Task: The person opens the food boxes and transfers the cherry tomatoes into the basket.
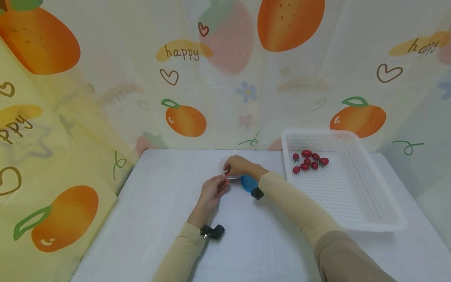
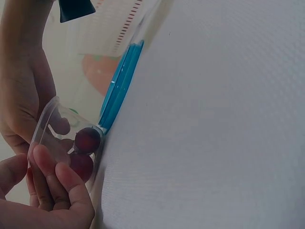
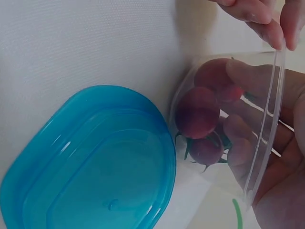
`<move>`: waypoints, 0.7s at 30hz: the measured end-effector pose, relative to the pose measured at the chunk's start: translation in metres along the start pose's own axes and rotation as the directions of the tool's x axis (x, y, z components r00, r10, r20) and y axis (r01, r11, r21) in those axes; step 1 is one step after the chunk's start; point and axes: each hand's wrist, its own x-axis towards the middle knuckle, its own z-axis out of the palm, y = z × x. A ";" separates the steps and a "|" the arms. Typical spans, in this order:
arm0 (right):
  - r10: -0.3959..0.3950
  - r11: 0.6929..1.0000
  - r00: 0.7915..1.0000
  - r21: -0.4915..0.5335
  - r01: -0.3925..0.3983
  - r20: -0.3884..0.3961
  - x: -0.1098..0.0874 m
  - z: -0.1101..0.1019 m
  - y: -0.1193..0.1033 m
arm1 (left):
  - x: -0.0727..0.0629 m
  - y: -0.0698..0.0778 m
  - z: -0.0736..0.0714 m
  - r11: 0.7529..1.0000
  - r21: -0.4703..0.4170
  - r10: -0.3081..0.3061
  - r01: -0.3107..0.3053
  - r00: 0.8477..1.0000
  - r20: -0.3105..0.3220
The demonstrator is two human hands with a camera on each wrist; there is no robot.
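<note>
A clear plastic container (image 3: 228, 179) holds several red cherry tomatoes (image 3: 198, 112), some with green stems. My left hand (image 1: 212, 192) pinches its rim between thumb and fingers, at the near left side. From above, my right hand (image 1: 240, 166) reaches into the container with its fingers curled down. Its fingertips, seen through the clear wall, hold a cherry tomato (image 3: 217, 76) low inside. A blue lid (image 3: 105, 162) lies on the table just to the right of the container, partly under the right wrist in the head view.
At the right stands a white perforated basket (image 1: 384, 188) with several cherry tomatoes (image 1: 307, 161) in its back left part. A white cloth covers the table (image 1: 148, 196). A printed fruit curtain (image 1: 134, 117) hangs behind and at the left.
</note>
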 end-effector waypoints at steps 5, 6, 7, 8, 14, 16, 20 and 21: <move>0.021 0.999 1.000 0.041 -0.020 -0.009 0.001 0.000 0.001 | 0.000 0.000 -0.001 1.000 0.007 0.008 -0.008 1.000 0.003; 0.026 0.998 1.000 0.053 -0.026 -0.013 0.002 0.000 0.001 | 0.000 0.000 -0.001 1.000 0.009 0.012 -0.012 1.000 0.005; 0.033 0.997 0.999 0.068 -0.032 -0.015 0.002 -0.001 0.002 | 0.000 0.000 -0.001 1.000 0.011 0.015 -0.016 1.000 0.006; 0.035 0.997 0.999 0.073 -0.034 -0.019 0.002 -0.001 0.002 | 0.000 0.001 0.000 1.000 0.010 0.015 -0.015 1.000 0.004; 0.066 0.990 0.998 0.129 -0.063 -0.019 0.000 -0.006 0.003 | -0.003 0.002 0.001 1.000 0.030 0.006 -0.006 1.000 -0.003; 0.077 0.986 0.997 0.153 -0.071 -0.031 -0.001 -0.008 0.003 | -0.003 0.002 0.001 0.999 0.036 0.006 -0.006 1.000 -0.004; 0.079 0.983 0.994 0.173 -0.066 -0.070 -0.004 -0.011 0.003 | -0.002 0.001 0.001 0.999 0.044 0.002 -0.001 1.000 -0.013; 0.078 0.983 0.994 0.174 -0.064 -0.076 -0.004 -0.011 0.003 | -0.002 0.001 0.001 0.999 0.045 0.000 0.000 1.000 -0.015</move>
